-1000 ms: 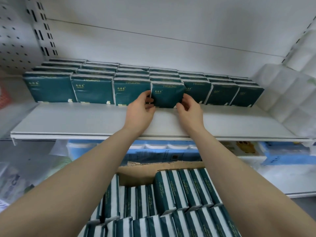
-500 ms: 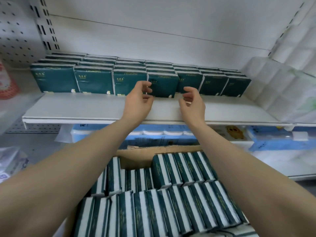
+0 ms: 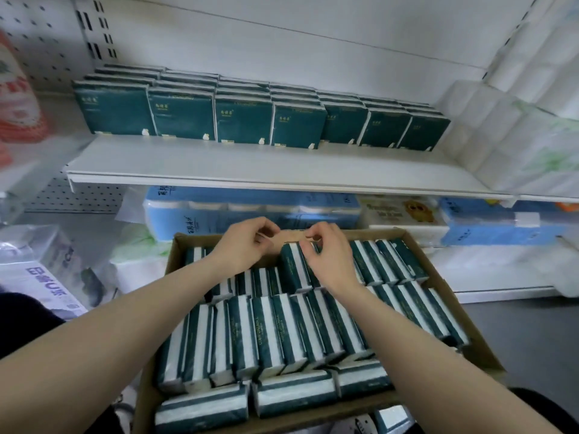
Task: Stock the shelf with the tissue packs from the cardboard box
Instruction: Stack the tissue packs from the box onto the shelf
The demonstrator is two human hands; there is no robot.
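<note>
The right grip (image 3: 329, 261) has its fingers curled onto the top end of one tissue pack (image 3: 293, 270), a glossy block striped dark green and white that stands a little proud of its neighbours. The left grip (image 3: 246, 247), just beside it, is curled thumb towards forefinger around nothing visible. Half a second ago both were up at the front row on the white metal shelf (image 3: 250, 166), and now they are down in the brown cardboard box (image 3: 376, 235), with the other packs on edge in tight rows below and beside them and the stocked packs (image 3: 244, 123) above and beyond.
</note>
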